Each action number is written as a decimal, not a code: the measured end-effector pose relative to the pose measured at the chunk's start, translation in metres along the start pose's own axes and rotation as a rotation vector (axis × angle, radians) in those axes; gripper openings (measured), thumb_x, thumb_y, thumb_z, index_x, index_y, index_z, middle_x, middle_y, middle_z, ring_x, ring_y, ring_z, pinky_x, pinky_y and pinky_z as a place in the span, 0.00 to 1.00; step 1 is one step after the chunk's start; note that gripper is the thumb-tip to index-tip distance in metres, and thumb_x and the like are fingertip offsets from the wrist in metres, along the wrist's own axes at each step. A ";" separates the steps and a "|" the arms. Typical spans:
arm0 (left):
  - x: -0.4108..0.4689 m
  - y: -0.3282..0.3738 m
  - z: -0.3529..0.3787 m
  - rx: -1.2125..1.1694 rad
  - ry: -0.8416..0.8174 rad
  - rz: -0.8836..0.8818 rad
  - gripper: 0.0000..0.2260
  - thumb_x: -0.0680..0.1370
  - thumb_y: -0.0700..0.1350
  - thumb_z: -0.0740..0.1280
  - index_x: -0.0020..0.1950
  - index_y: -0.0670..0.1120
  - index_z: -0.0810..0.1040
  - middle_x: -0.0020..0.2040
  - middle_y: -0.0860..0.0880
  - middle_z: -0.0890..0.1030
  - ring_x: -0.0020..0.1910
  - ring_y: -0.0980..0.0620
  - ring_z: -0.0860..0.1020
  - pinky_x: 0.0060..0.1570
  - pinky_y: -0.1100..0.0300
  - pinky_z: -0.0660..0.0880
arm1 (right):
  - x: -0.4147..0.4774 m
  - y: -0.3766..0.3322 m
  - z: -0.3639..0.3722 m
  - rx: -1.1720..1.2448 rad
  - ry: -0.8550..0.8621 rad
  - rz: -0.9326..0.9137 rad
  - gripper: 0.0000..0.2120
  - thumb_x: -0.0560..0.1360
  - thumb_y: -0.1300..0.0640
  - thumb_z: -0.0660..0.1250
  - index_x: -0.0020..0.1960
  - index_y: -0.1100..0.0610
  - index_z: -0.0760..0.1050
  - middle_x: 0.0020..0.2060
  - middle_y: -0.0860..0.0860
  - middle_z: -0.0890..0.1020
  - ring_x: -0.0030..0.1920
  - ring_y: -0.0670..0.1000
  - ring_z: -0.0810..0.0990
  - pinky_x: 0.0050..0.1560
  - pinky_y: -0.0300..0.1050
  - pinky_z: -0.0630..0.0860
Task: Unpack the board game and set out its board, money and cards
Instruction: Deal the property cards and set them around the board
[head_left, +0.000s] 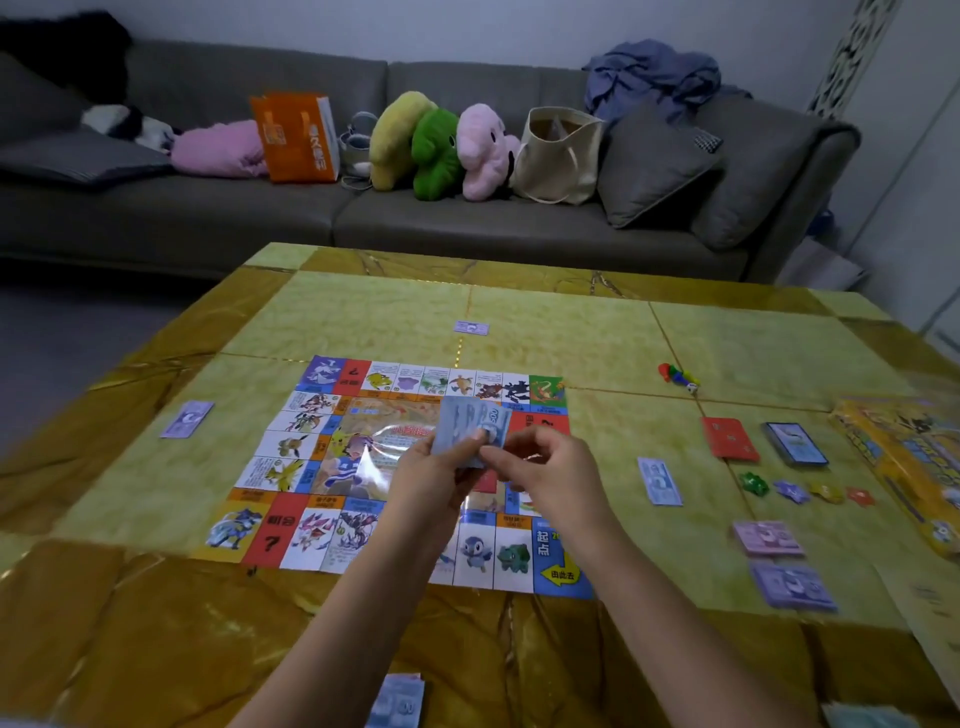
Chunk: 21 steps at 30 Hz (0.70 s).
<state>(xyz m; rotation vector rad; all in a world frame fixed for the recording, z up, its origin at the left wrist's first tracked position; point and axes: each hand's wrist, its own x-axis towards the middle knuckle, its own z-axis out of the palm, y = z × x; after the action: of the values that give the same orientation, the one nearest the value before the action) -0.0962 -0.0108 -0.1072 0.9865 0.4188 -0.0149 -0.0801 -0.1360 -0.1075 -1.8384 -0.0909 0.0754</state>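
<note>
The board (363, 467) lies mid-table (571, 322), card decks (730, 439) and box (904, 462) to its right.

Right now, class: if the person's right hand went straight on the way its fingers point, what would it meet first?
The wad of blue banknotes held by the left hand. The right hand points leftward and its fingertips seem to pinch the notes now; depth is hard to judge.

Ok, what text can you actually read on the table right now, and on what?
"起点": blue corner square of the board.
"由此去": yellow arrow on that square.
"?": red square on the board's near edge.
Too blurred to read: banknotes, red cards, yellow box, orange bag.
</note>
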 end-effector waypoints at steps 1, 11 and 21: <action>0.002 0.003 -0.002 -0.018 0.020 0.012 0.09 0.74 0.36 0.69 0.54 0.37 0.76 0.46 0.41 0.82 0.42 0.48 0.83 0.38 0.62 0.80 | 0.004 -0.002 0.006 0.027 0.010 -0.004 0.08 0.69 0.56 0.76 0.42 0.58 0.79 0.35 0.51 0.82 0.33 0.44 0.81 0.35 0.36 0.78; 0.033 0.032 -0.038 -0.051 0.015 0.092 0.04 0.79 0.37 0.63 0.50 0.41 0.77 0.40 0.45 0.84 0.38 0.53 0.83 0.37 0.65 0.80 | 0.054 -0.016 0.038 0.102 -0.149 -0.003 0.02 0.73 0.62 0.71 0.42 0.60 0.80 0.31 0.49 0.82 0.29 0.39 0.80 0.31 0.30 0.73; 0.076 0.060 -0.097 0.008 0.228 0.144 0.08 0.78 0.37 0.65 0.56 0.41 0.77 0.47 0.42 0.83 0.44 0.49 0.82 0.38 0.61 0.79 | 0.211 -0.018 0.018 -0.276 -0.111 -0.071 0.07 0.74 0.61 0.70 0.53 0.60 0.80 0.37 0.49 0.79 0.31 0.43 0.71 0.31 0.36 0.65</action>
<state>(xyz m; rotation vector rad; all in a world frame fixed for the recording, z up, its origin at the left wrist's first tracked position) -0.0464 0.1146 -0.1315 1.0280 0.5556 0.2284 0.1276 -0.0926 -0.0953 -2.1037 -0.2552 0.1197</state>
